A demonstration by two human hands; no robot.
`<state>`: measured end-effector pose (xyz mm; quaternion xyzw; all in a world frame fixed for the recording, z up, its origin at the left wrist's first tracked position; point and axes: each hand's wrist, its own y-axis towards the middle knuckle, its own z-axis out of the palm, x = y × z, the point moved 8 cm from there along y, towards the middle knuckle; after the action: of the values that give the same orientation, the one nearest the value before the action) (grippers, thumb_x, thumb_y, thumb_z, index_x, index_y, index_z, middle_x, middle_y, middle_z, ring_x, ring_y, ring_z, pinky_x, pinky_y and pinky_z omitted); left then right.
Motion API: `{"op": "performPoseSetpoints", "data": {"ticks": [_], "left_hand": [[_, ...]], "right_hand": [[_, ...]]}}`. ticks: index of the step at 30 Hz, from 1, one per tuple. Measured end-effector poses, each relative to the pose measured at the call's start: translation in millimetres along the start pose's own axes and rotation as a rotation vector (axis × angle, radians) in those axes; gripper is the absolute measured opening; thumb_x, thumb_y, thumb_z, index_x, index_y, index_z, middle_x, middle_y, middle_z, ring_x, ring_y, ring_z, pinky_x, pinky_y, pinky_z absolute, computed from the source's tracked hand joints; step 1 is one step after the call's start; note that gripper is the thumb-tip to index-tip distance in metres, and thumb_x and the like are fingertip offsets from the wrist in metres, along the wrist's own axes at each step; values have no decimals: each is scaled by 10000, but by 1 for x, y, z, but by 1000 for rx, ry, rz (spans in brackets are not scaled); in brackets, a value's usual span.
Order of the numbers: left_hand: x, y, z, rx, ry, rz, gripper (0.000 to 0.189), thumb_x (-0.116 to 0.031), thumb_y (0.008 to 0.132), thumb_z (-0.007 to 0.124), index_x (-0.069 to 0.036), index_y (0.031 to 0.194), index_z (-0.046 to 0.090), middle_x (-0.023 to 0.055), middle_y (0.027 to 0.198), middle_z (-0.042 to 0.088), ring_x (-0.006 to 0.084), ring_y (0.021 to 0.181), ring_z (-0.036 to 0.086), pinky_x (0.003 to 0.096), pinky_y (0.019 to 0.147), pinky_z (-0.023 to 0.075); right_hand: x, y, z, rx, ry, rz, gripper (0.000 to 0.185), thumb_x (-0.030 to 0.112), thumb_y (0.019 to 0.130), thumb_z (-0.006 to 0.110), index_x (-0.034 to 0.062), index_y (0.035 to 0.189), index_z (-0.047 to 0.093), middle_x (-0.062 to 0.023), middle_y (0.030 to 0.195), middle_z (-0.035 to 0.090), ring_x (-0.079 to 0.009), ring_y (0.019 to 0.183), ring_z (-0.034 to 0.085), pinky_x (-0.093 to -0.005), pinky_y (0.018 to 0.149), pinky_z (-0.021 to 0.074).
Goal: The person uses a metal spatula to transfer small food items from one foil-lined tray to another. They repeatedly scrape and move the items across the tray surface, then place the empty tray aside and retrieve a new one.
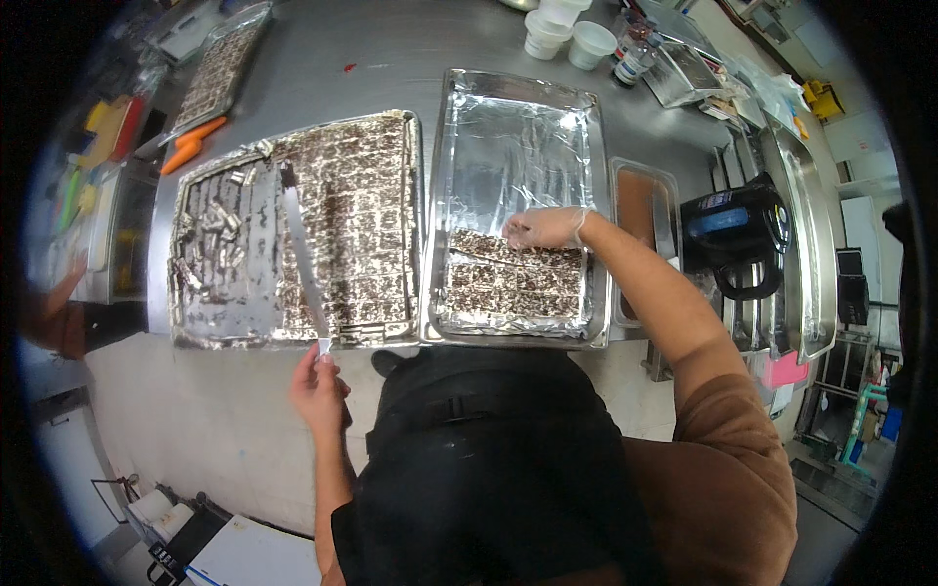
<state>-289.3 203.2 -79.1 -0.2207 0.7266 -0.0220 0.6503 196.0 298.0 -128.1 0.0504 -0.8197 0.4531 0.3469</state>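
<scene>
My left hand (pixel 320 388), below the table edge, grips the handle end of a long offset spatula or knife (pixel 302 249). Its blade reaches across the left sheet tray (pixel 256 282), with dark crumbs at the tip. Right of the blade lies a brown-and-white speckled slab (pixel 359 212) scored into squares; trimmed scraps (pixel 220 223) are scattered to the left. In the foil-lined steel pan (pixel 516 146), my right hand (pixel 546 225), in a clear glove, touches the far edge of cut speckled pieces (pixel 513 286) filling the near end. Whether its fingers grip one cannot be told.
A lidded container of brown contents (pixel 636 205) and a black electric kettle (pixel 740 227) stand to the right. White tubs (pixel 592 45) and a bottle (pixel 637 62) are behind. At left are orange-handled tools (pixel 190 143), another filled tray (pixel 220 69) and another person's arm (pixel 62 300).
</scene>
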Motion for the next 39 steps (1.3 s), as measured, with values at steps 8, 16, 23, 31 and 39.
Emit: {"op": "performPoseSetpoints", "data": {"ticks": [8, 16, 23, 31, 39], "left_hand": [[0, -6, -18, -53, 13, 8, 365, -124, 1053, 710, 56, 1370, 675, 56, 794, 651, 86, 512, 532, 269, 460, 454], [10, -16, -24, -44, -7, 4, 365, -137, 1056, 710, 57, 1364, 675, 55, 793, 646, 78, 505, 526, 268, 450, 444], [15, -10, -22, -26, 16, -13, 363, -140, 1053, 719, 34, 1369, 681, 49, 807, 642, 74, 505, 518, 269, 445, 443], [18, -15, -26, -42, -44, -11, 352, -105, 1047, 727, 37, 1365, 678, 31, 814, 646, 57, 533, 517, 251, 452, 436], [22, -22, -25, -56, -16, -33, 342, -105, 1047, 729, 34, 1356, 689, 24, 801, 644, 51, 540, 518, 247, 451, 432]], "right_hand": [[63, 49, 6, -186, 17, -91, 594, 495, 1119, 543, 11, 1453, 620, -240, 1501, 626, -374, 1385, 600, -470, 1170, 466], [70, 38, 15, -67, 18, -171, 624, 477, 1138, 502, 20, 1558, 565, -213, 1593, 578, -350, 1457, 559, -447, 1239, 401], [73, 48, 12, -237, 92, -378, 529, 469, 1148, 511, 75, 1482, 622, -161, 1444, 626, -336, 1362, 592, -439, 1206, 430], [101, 40, 20, -151, -292, -330, 461, 428, 1115, 551, 84, 1387, 692, -208, 1383, 606, -406, 1336, 579, -483, 1151, 451], [109, 54, 26, -93, -419, -313, 552, 508, 1103, 478, 95, 1371, 728, -217, 1422, 621, -403, 1324, 602, -487, 1155, 450]]}}
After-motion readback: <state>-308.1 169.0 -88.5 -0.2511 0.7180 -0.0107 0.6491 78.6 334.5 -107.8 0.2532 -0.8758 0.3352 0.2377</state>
